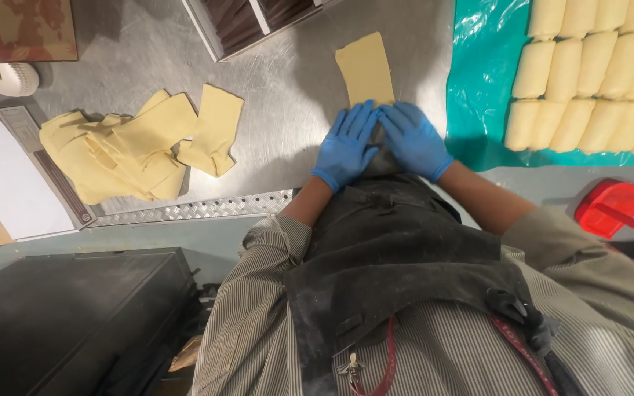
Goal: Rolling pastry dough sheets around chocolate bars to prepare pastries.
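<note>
Both my hands wear blue gloves and press flat, side by side, on the near end of a pale yellow dough strip [365,70] that lies on the steel table [288,103]. My left hand [346,147] and my right hand [414,141] cover the strip's near end, fingers spread and pointing away from me. What is under the palms is hidden. To the right, several rolled dough pieces [588,81] sit in rows on a teal plastic sheet [478,88].
A loose pile of cut dough sheets [137,143] lies at the left. A tray with dark sticks [240,22] stands at the back. A white scale platform [5,180] and a black box [75,315] are at the left, a red scraper [610,209] at the right.
</note>
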